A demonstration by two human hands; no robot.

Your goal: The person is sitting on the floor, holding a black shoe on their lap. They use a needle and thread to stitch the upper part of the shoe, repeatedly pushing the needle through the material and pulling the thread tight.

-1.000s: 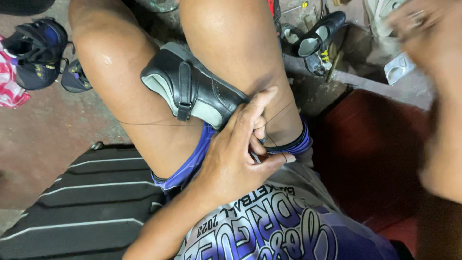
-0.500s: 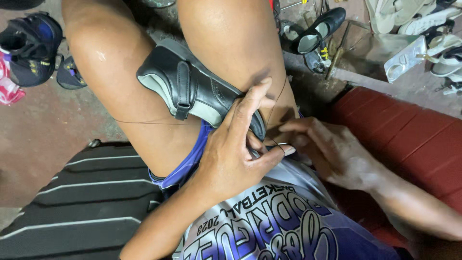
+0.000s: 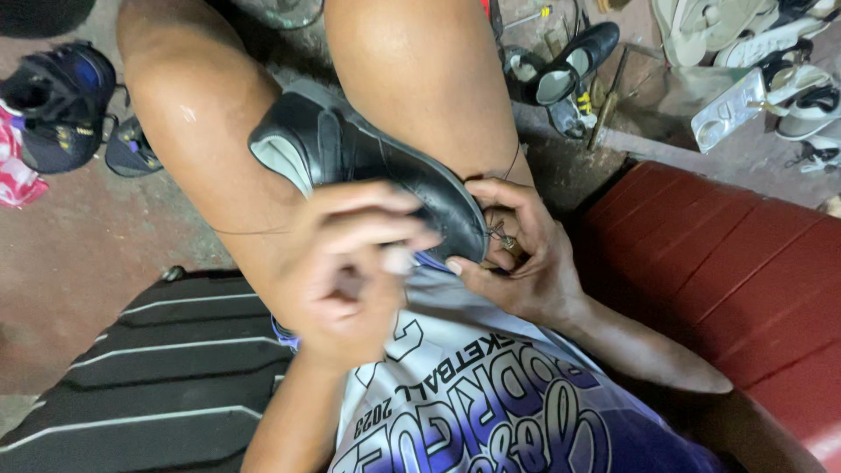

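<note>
You sit low above a rough concrete floor, reddish-brown and stained. At your near left lies a black ribbed mat with pale stripes. At your right is a red padded bench, its surface a little shiny under the light. On the far left floor rest dark sneakers. On the far right are black dress shoes and pale sandals among small tools.
</note>
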